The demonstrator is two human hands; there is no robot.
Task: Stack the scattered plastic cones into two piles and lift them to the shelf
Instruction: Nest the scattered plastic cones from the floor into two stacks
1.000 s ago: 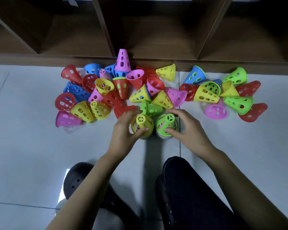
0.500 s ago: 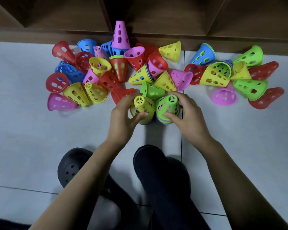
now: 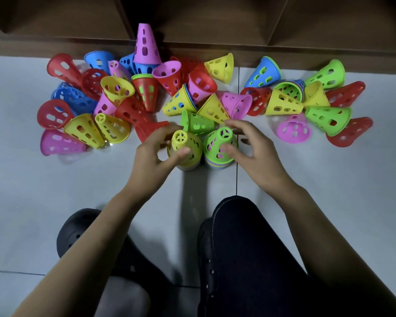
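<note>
Below me I see a pale tiled floor (image 3: 329, 202) crossed by thin grout lines (image 3: 237, 179). A black perforated clog (image 3: 78, 232) sits at lower left, and a knee in dark trousers (image 3: 249, 248) fills the lower middle.

Left hand (image 3: 153, 154) gripping yellow-topped pile (image 3: 185, 149), right hand (image 3: 249, 149) gripping green-topped pile (image 3: 218, 146), scattered cones (image 3: 114, 94) behind
</note>
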